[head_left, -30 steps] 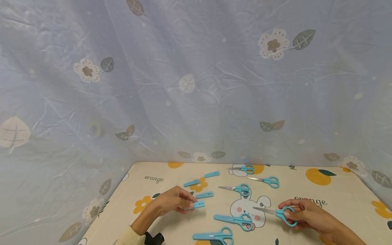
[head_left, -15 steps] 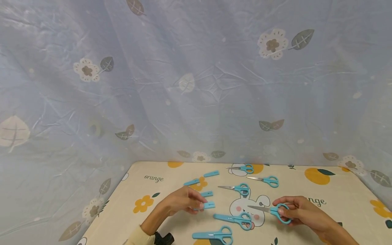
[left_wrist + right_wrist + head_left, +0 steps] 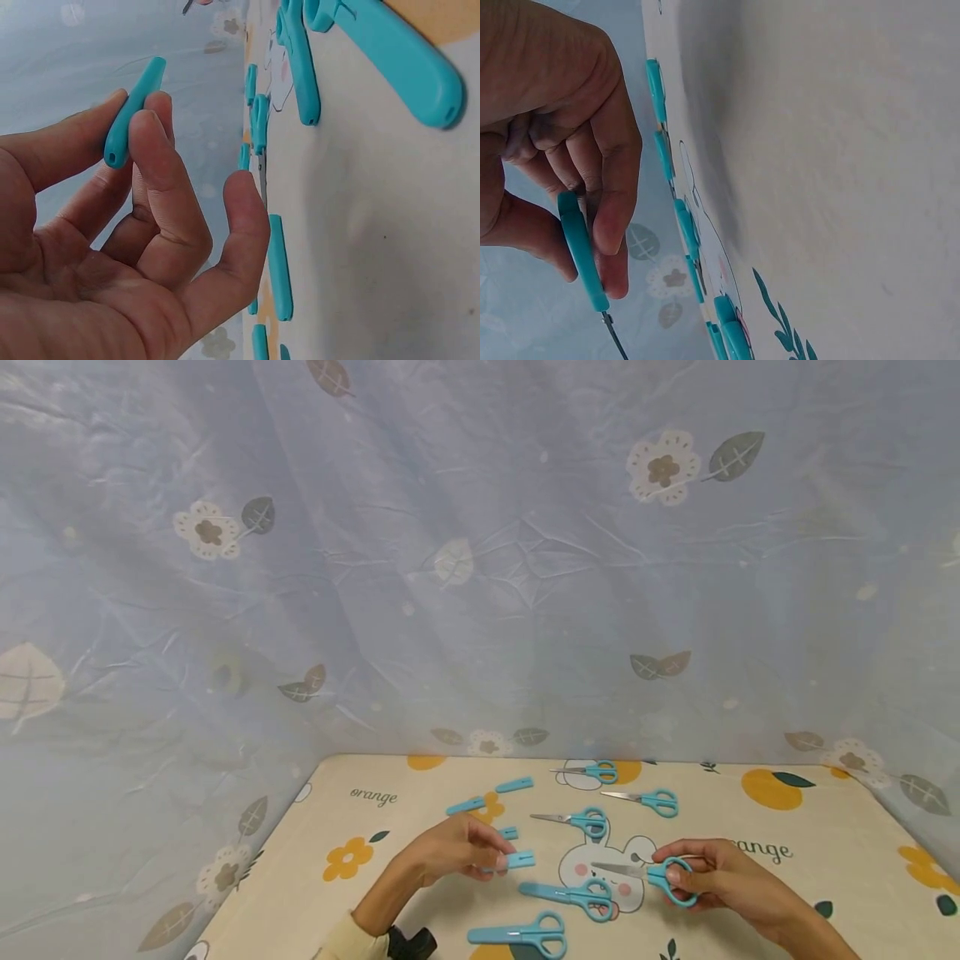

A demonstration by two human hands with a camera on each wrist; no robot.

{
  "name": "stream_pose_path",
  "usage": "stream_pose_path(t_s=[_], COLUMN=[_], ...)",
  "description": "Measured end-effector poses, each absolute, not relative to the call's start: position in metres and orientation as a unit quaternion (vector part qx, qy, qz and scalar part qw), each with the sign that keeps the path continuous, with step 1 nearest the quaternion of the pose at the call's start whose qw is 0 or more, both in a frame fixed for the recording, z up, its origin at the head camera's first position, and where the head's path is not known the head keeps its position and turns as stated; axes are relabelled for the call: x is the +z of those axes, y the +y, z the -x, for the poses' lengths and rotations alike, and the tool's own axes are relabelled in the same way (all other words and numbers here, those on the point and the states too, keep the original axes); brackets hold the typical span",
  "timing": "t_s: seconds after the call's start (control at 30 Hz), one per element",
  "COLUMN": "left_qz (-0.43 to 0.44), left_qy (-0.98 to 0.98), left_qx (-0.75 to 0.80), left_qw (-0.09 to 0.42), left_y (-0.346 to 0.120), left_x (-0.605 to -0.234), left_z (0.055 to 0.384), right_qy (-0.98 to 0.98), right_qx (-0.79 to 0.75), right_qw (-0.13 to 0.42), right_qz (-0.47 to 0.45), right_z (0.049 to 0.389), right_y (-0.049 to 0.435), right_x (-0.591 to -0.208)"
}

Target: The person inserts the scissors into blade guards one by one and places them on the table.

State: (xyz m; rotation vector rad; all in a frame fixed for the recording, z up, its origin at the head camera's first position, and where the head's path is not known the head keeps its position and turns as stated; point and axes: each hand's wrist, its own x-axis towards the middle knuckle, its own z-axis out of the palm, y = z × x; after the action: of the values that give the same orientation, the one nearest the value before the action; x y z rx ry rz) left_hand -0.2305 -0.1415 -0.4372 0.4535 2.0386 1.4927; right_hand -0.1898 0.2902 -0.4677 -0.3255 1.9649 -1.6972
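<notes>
My left hand (image 3: pixel 453 852) pinches a light-blue scissors cover (image 3: pixel 521 859) between thumb and fingers, its slotted mouth toward the right. In the left wrist view that cover (image 3: pixel 133 116) is raised off the table, its rounded end near the palm side. Opposite it, my right hand (image 3: pixel 716 878) grips a pair of blue-handled scissors (image 3: pixel 657 875) by the handles, with the bare blades closed and aimed left at the cover. A gap separates blade tip and cover. The right wrist view shows the scissors' handle (image 3: pixel 581 251) between thumb and fingers.
Two sheathed scissors (image 3: pixel 551 892) (image 3: pixel 498 935) lie in front on the patterned tablecloth (image 3: pixel 825 827). Farther back are bare scissors (image 3: pixel 603 772) (image 3: pixel 660 802) (image 3: pixel 588 822). Loose covers (image 3: pixel 514 785) (image 3: pixel 467 806) lie left of them; another (image 3: pixel 510 833) is partly behind my left hand. A curtain (image 3: pixel 480 610) hangs behind.
My left hand has moved right with the cover, and my right hand has moved left with the scissors. The gap between cover and blades is smaller. The things on the cloth stay put.
</notes>
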Motion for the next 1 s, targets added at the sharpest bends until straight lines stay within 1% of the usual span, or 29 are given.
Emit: stream_pose_path(t_s=[0.23, 0.4, 0.73, 1.0], left_qz=[-0.163, -0.16, -0.161, -0.165], left_qy=[0.769, 0.773, 0.774, 0.773], left_qx=[0.555, 0.551, 0.546, 0.544], left_qw=[0.272, 0.27, 0.277, 0.284], left_y=[-0.145, -0.143, -0.142, -0.139], left_x=[-0.432, -0.43, -0.432, -0.431], left_z=[0.229, 0.229, 0.228, 0.227], right_qy=[0.705, 0.707, 0.711, 0.703], right_qx=[-0.642, -0.641, -0.642, -0.646], right_qw=[0.265, 0.267, 0.261, 0.27], right_qz=[0.142, 0.13, 0.118, 0.125], right_z=[0.191, 0.189, 0.186, 0.185], right_y=[0.286, 0.284, 0.285, 0.276], right_x=[-0.469, -0.471, -0.472, -0.473])
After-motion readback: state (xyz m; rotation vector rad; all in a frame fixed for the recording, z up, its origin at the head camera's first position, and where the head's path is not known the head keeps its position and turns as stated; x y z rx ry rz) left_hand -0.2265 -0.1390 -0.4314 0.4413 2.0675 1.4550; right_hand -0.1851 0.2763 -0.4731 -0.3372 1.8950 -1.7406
